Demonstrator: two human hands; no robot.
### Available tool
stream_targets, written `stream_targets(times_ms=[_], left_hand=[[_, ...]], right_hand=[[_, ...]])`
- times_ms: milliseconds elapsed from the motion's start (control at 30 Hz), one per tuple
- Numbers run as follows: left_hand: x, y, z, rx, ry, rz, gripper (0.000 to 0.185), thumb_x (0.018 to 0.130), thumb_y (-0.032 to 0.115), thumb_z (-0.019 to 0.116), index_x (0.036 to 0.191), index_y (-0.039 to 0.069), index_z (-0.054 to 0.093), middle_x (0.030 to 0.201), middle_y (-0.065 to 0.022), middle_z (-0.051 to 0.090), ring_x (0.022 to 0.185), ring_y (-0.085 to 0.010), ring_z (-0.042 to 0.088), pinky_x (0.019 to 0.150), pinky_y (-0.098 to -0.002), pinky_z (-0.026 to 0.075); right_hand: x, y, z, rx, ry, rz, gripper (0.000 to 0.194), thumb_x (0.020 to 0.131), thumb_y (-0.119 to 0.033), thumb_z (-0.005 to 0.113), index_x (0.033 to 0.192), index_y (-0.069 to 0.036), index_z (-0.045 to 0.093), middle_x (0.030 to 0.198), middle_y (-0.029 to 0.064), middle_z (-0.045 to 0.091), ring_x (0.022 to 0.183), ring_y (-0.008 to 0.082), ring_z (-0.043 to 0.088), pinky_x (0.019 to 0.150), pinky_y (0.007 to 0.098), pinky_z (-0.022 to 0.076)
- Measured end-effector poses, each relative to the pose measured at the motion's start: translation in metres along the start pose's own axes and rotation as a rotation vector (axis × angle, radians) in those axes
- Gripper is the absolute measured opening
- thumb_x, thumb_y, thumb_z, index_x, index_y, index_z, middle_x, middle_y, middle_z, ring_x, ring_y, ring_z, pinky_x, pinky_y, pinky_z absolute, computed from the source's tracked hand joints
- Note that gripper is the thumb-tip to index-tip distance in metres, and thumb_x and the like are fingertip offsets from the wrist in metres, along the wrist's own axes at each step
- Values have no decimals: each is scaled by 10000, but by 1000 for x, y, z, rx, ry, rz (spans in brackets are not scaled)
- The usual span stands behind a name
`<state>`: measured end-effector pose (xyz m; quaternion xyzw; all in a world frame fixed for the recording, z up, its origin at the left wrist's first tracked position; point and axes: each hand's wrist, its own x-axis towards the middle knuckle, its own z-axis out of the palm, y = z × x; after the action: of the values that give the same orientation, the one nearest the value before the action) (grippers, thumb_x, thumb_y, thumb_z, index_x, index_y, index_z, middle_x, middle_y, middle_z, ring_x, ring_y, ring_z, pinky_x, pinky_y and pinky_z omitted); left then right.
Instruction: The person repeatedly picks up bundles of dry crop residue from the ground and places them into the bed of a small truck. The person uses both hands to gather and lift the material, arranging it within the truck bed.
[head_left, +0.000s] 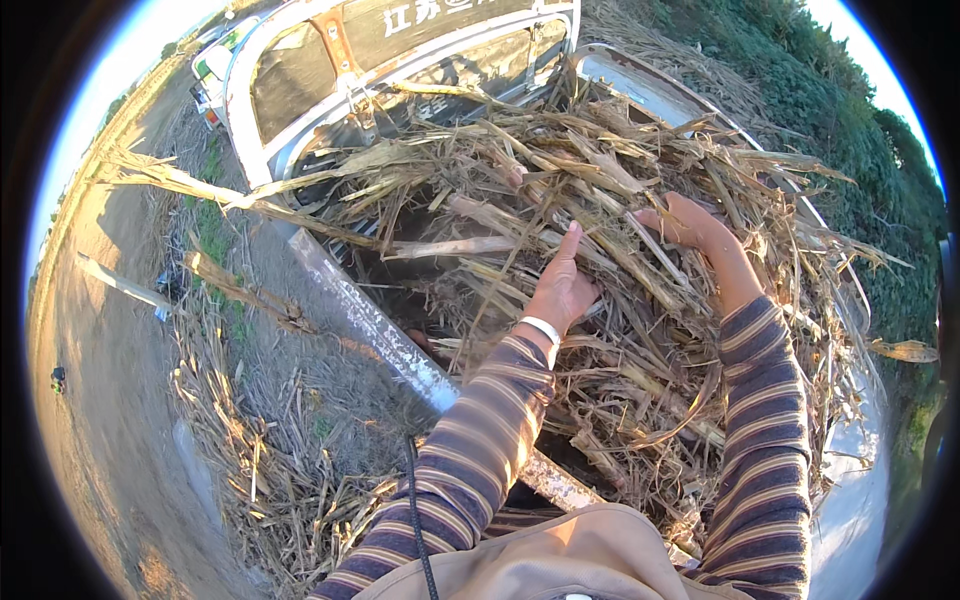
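Observation:
A tangled heap of dry crop stalks (585, 202) fills the metal cargo bed in front of me. My left hand (562, 289) is pushed into the middle of it. Its thumb points up along the stalks, while the other fingers are mostly hidden beneath them, so their grip cannot be made out. Farther to the right, my right hand (686, 221) is bent over a bundle of stalks with its fingers curled around them. Both forearms wear striped sleeves, and a white band (541, 328) circles my left wrist.
A worn metal side rail (375, 322) runs along the bed's left. The white tubular front frame (247, 97) bears writing. Long stalks (172, 180) jut out over the left side. More stalks (300, 510) lie on the ground there. A black cord (414, 510) hangs near my left arm.

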<state>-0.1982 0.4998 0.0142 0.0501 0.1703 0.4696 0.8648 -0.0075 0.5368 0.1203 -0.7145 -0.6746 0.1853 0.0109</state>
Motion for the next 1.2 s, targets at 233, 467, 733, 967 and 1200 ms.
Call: stream_targets(times_ms=[233, 467, 733, 967, 1200], left_hand=[[6, -3, -9, -99, -86, -18, 576, 848, 388, 622, 1292, 82, 416, 1326, -120, 453, 1190, -310, 438, 1043, -515, 296], [-7, -3, -2, -93, -13, -4, 426, 830, 307, 640, 1179, 90, 526, 1107, -129, 610, 986, -322, 590, 920, -522, 433], [-67, -10, 31, 96, -259, 148, 362, 875, 228, 569, 1174, 32, 507, 1117, -156, 597, 998, -283, 599, 917, -449, 470], [-114, -32, 45, 129, -356, 245, 368, 843, 207, 621, 1147, 22, 528, 1037, -116, 627, 931, -231, 626, 860, -389, 511], [-189, -38, 58, 91, -435, 414, 360, 828, 222, 620, 1111, 10, 553, 1028, -103, 630, 929, -220, 622, 872, -393, 500]], right_hand=[[-41, -34, 20, 79, 70, -38, 1045, 572, -634, 732, 1177, 164, 433, 1150, 319, 538, 1108, 378, 535, 944, 399, 414], [-76, -54, 45, 275, 85, -19, 950, 581, -501, 786, 1191, 134, 430, 1145, 288, 553, 1100, 354, 545, 945, 378, 415], [-149, -47, 51, 447, 233, -94, 783, 653, -339, 776, 1243, 40, 429, 1057, 190, 599, 963, 274, 589, 866, 355, 444], [-214, -51, 51, 473, 430, -292, 832, 653, -260, 758, 1305, 48, 343, 1051, 243, 596, 938, 322, 612, 851, 381, 459], [-280, -86, 41, 500, 395, -351, 781, 693, -69, 700, 1371, -45, 313, 1038, 175, 619, 899, 216, 615, 817, 336, 477]])
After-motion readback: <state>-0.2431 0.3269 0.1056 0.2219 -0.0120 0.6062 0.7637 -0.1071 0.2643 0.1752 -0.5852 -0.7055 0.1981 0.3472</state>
